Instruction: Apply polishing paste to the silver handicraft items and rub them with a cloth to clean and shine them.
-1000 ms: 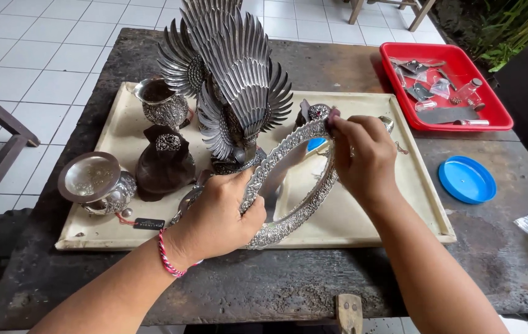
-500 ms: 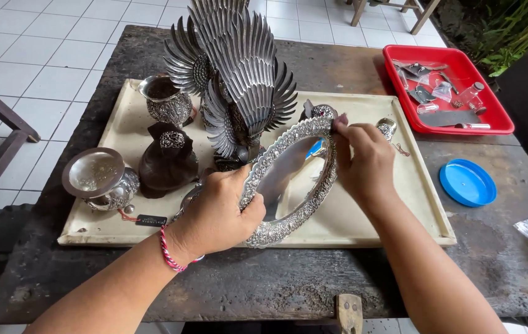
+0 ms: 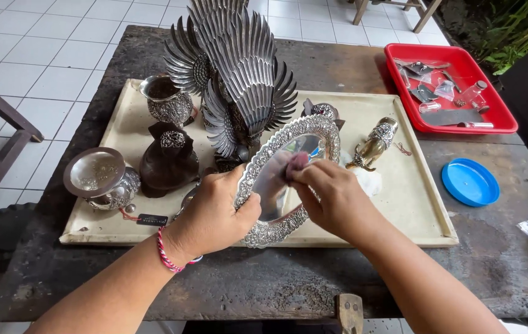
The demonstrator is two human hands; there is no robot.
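— What do my hands hold?
— My left hand (image 3: 214,213) fingers grip the rim of the oval silver dish (image 3: 288,176), tilted up over the tray (image 3: 412,204). My right hand (image 3: 332,198) fingers pinch a small pink cloth (image 3: 296,162) against its middle.
— And behind?
— A silver bird statue (image 3: 239,80) stands just past the dish. Farther right sits a red tray (image 3: 499,108).

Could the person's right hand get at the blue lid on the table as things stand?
Probably yes: the blue lid lies in the open on the dark table, right of the cream tray, nothing between. But the right hand is pinching a small cloth against the oval silver tray.
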